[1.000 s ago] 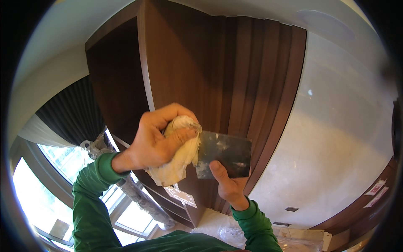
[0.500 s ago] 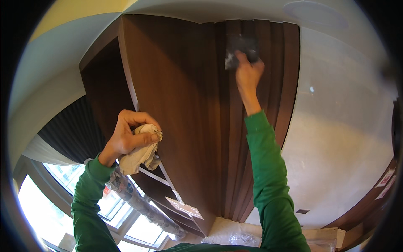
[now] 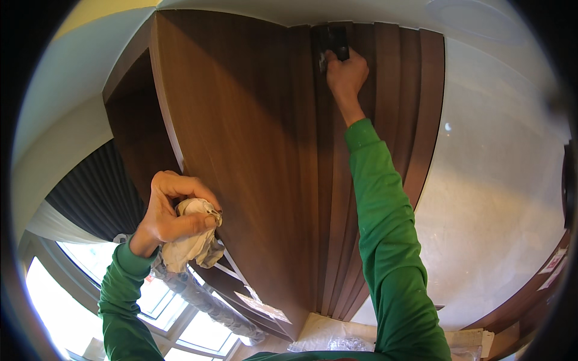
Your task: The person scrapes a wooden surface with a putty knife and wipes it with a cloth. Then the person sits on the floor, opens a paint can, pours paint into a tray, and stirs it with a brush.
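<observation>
Raised near the ceiling, my right hand (image 3: 348, 78) is closed round a flat, dark, rectangular scraper-like piece (image 3: 338, 40). It is held at the top of a brown ribbed wood panel (image 3: 388, 84); whether it touches the ribs I cannot tell. A pale smear or shine shows at its left edge. Lower on the left, my left hand (image 3: 159, 216) pinches a crumpled cream cloth (image 3: 188, 248) between thumb and fingers. The cloth hangs in front of the edge of a tall brown cabinet side (image 3: 241, 138), which meets the ribbed panel on its right.
Open cabinet shelves (image 3: 135, 114) lie left of the tall side. Beyond are a dark pleated curtain (image 3: 93, 192), bright windows (image 3: 63, 301) and a plastic-wrapped column (image 3: 211, 304). A pale glossy wall (image 3: 481, 180) fills the right. Low down sits clear plastic wrapping (image 3: 349, 343).
My right hand has moved up and slightly left along the ribbed panel with the dark piece, which now appears tilted edge-on. My left hand has dropped slightly to the left, still gripping the cloth.
</observation>
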Tool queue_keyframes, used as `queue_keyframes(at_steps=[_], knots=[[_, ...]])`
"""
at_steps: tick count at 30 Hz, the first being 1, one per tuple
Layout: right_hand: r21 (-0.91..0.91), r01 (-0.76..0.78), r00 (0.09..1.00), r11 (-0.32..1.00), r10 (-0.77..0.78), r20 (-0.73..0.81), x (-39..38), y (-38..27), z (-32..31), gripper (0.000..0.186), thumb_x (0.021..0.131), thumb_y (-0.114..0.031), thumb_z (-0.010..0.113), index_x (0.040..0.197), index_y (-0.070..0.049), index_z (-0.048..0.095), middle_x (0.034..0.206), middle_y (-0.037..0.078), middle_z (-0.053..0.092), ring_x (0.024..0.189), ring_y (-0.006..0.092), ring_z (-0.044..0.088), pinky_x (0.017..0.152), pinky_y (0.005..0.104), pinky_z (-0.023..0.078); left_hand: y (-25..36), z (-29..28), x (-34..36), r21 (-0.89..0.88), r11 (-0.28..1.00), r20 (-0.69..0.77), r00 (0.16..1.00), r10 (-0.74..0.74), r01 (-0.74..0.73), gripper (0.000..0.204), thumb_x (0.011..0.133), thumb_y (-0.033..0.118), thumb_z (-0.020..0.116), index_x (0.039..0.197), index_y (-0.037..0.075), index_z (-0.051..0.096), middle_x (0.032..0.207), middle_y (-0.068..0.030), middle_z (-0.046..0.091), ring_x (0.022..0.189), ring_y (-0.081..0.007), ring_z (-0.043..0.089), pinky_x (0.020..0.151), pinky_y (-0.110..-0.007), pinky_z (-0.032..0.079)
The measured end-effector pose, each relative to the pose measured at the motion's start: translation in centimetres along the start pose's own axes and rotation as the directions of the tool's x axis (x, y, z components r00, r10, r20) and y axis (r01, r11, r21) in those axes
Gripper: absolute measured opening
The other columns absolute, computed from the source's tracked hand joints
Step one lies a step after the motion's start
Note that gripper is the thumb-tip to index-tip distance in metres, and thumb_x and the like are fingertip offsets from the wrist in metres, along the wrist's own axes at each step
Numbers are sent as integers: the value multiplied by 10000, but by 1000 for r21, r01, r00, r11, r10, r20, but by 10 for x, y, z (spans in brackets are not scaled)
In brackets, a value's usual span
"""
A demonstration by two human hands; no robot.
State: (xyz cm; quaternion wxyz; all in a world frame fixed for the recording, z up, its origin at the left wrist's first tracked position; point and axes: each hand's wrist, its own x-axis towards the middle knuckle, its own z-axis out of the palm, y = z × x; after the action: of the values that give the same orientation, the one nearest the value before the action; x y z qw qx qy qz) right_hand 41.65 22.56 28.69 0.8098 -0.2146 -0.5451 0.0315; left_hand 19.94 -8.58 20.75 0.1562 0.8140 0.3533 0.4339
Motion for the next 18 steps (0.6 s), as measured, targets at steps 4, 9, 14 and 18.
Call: queue_keyframes(at_steps=[4,9,14,18], knots=[[4,-6,1000,1000,6,7,3,-1,7,218,753,-159,687,831,44,670,648,225,645,694,440,652,724,489,503,-2,-1,0,2,1000,-8,1000,11,-11,160,683,67,753,786,-44,701,691,-98,698,575,-132,671,568,-203,511],[9,-25,1000,1000,25,-13,2,0,13,238,757,-170,695,820,57,667,641,230,641,700,441,653,728,495,502,-4,-3,0,2,1000,-4,1000,19,-19,174,678,84,755,784,-42,701,685,-98,696,562,-133,667,554,-201,507],[-20,-15,1000,1000,14,-22,4,2,14,242,763,-171,699,820,62,671,641,231,643,714,437,659,735,497,503,-6,-5,2,3,999,16,999,48,-48,193,668,104,755,782,-42,702,679,-101,694,551,-137,665,547,-201,508],[-17,-2,999,1000,1,-35,4,1,14,236,760,-179,703,829,46,680,652,222,653,717,435,662,735,493,506,-6,-4,3,2,999,13,999,46,-46,191,668,104,751,781,-43,702,678,-103,696,549,-139,667,548,-202,512]])
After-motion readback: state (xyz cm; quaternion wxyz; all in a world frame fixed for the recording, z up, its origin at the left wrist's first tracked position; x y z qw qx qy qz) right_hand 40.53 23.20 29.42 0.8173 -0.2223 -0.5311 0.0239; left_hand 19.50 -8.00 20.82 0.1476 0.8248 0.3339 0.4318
